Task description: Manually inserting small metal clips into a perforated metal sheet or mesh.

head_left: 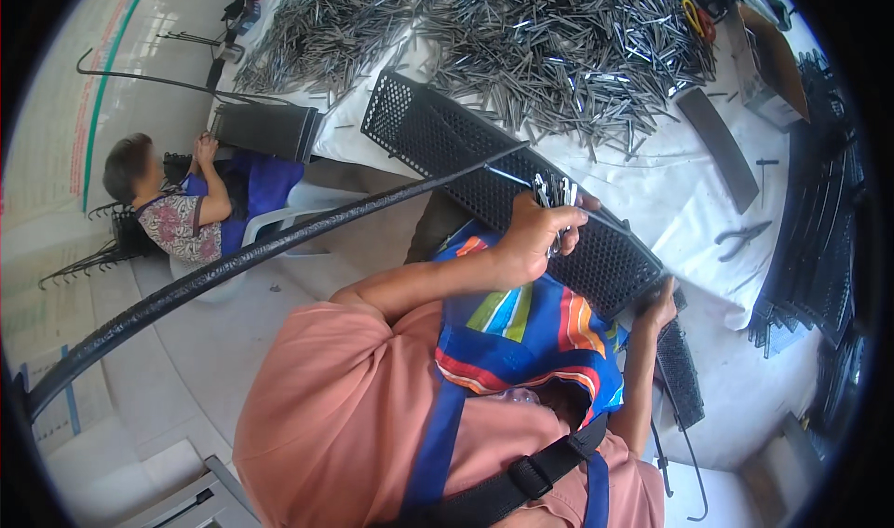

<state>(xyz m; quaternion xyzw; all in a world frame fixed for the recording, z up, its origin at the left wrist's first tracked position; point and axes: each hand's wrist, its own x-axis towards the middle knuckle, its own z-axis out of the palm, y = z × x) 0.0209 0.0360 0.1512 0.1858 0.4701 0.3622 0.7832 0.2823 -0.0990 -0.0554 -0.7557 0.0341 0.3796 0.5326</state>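
Note:
A long black perforated metal tray [605, 267] lies slanted across my lap, its far end by the table edge. My left hand [529, 237] is closed round a bundle of small, thin metal strips [553, 191], held upright above the tray's middle. At the tray's near right end, my right hand [659, 306] grips the edge; some of its fingers are hidden. A striped colourful apron [521, 318] covers my lap beneath the tray. The tip of a thick, dark curved bar [270, 249] reaches close to the strips.
A big heap of loose metal strips [559, 44] covers the white-clothed table. To its right lie a dark curved plate [717, 146], pliers [742, 239], an open cardboard box [768, 67] and stacked black racks [810, 239]. A seated co-worker [191, 202] is at the left.

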